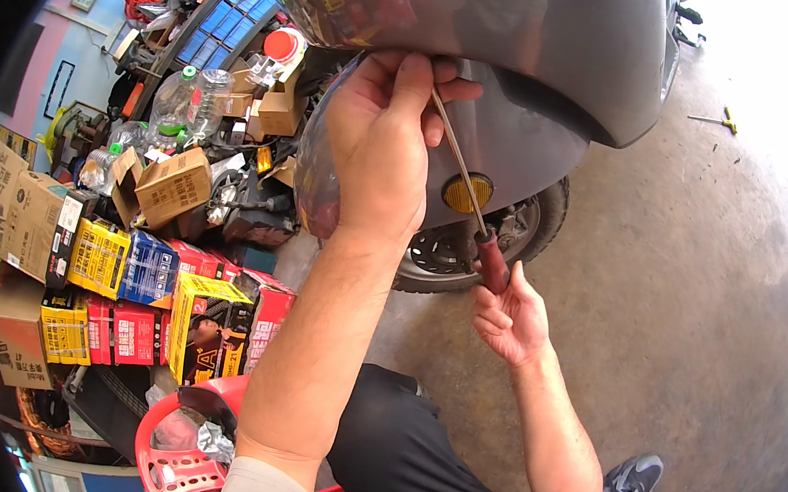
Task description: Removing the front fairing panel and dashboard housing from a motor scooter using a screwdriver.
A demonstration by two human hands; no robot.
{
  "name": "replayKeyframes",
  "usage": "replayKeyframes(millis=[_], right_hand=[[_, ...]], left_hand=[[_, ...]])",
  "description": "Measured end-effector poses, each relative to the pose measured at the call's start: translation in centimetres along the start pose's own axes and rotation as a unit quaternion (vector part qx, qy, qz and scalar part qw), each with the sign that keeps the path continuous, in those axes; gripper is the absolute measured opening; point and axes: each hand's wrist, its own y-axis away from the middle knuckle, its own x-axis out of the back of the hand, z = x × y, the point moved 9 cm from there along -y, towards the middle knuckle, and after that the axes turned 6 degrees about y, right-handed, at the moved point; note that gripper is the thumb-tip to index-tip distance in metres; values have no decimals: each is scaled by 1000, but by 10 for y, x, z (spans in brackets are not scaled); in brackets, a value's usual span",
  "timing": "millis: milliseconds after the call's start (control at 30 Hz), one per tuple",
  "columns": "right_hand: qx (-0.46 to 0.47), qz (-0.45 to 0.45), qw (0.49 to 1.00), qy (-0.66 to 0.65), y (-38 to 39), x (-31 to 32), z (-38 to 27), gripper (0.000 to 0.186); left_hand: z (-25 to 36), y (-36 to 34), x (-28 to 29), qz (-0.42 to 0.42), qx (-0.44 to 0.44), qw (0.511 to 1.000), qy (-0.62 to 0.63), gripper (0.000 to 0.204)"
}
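Note:
My right hand (512, 316) is wrapped round the dark red handle of a screwdriver (462, 173). Its long metal shaft slants up and left to my left hand (383, 128). There the fingers are curled, with the thumb pressed close beside the shaft's upper end, under the lower edge of a grey vehicle body panel (497, 25). What those fingers pinch, and the screwdriver's tip, are hidden. Behind the shaft are a rounded grey fender (531, 155) with an amber round reflector (467, 192), and a black-tyred wheel (547, 227).
Cardboard boxes (172, 187), coloured cartons (136, 333) and plastic bottles (206, 103) crowd the left side. A red plastic chair (159, 448) stands by my left arm. Another tool with a yellow handle (728, 121) lies on the concrete floor (701, 281) at far right.

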Motion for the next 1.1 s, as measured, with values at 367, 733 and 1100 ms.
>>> replayKeyframes(millis=[367, 733, 1100], right_hand=[[195, 186, 938, 219, 3, -3, -25, 40], [224, 318, 912, 130, 12, 11, -25, 39], [144, 212, 964, 72, 4, 10, -18, 36]], left_hand=[[2, -2, 2, 4, -15, 1000, -17, 9], [0, 2, 2, 1, -6, 1000, 19, 12], [-2, 2, 5, -8, 12, 999, 43, 12]])
